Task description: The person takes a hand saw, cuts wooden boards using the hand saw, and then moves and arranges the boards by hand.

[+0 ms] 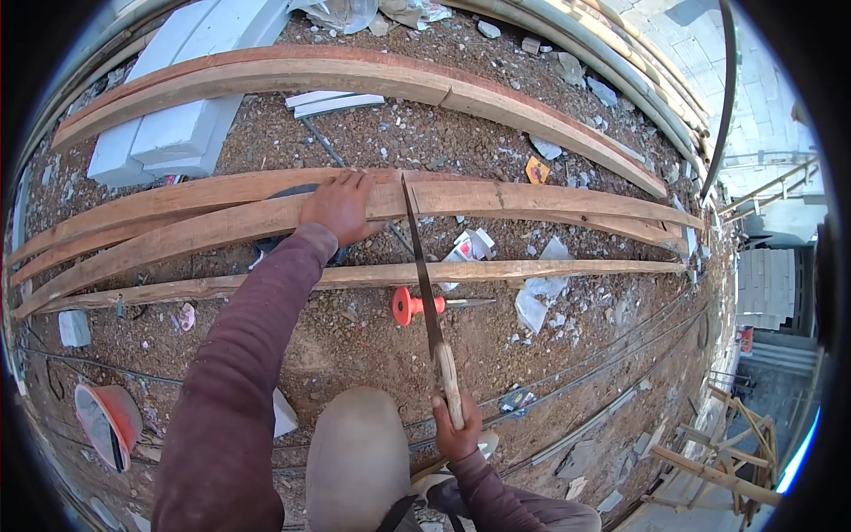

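Observation:
My left hand (339, 208) lies over a long wooden beam (257, 215), its fingers wrapped over the far edge and pressing on the wood. My right hand (457, 427) is closed round the pale wooden handle of a handsaw (424, 275). The saw's dark blade runs away from me, and its far end lies across the beam, just right of my left hand. More beams lie beside and under this one. Nearer to me, a thinner wooden strip (589, 269) passes beneath the blade. A chisel with a red hand guard (404, 306) rests on the soil beside the blade.
Another beam (355, 73) lies farther off, partly across white blocks (182, 133). An orange bucket (124, 417) stands at lower left. Thin rods run along the ground near my knee. Bamboo poles (620, 53) line the upper right; scrap wood (718, 474) is at lower right.

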The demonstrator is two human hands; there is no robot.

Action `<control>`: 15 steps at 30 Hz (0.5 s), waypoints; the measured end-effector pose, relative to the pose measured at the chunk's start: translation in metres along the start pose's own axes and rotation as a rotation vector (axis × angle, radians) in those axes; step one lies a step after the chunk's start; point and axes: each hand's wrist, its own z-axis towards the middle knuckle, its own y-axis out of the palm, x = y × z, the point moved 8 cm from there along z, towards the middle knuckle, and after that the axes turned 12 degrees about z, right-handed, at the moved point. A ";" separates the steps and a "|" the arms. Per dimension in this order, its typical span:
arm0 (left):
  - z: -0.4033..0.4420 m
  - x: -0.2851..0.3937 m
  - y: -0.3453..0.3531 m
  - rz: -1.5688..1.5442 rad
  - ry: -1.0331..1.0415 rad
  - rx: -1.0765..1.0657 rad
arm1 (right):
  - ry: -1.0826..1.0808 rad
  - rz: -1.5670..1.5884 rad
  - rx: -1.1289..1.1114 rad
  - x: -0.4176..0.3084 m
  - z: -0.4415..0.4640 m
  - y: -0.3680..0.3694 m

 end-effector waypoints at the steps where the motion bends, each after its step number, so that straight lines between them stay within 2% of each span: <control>1: 0.001 -0.003 0.002 0.007 -0.001 -0.003 | -0.027 -0.047 0.006 0.002 -0.021 -0.011; 4: -0.002 -0.001 -0.005 0.018 -0.010 -0.033 | -0.025 -0.095 -0.014 -0.006 0.009 0.006; 5: -0.001 0.000 -0.004 0.015 -0.011 -0.029 | 0.023 -0.024 0.002 -0.011 0.051 0.024; 7: -0.001 -0.001 -0.005 0.018 -0.020 -0.017 | -0.179 -0.031 -0.027 -0.026 0.131 0.059; 10: -0.002 -0.002 -0.004 0.002 -0.002 -0.014 | -0.050 0.076 -0.019 -0.003 0.113 0.049; 12: -0.002 -0.001 -0.004 0.022 0.000 -0.023 | -0.064 -0.039 -0.004 -0.015 0.041 0.021; 13: -0.001 -0.001 -0.003 0.033 -0.005 -0.025 | -0.035 -0.130 -0.002 0.004 0.000 0.001; 15: 0.001 -0.001 -0.003 0.042 -0.004 -0.027 | -0.015 -0.078 0.040 -0.007 -0.013 -0.008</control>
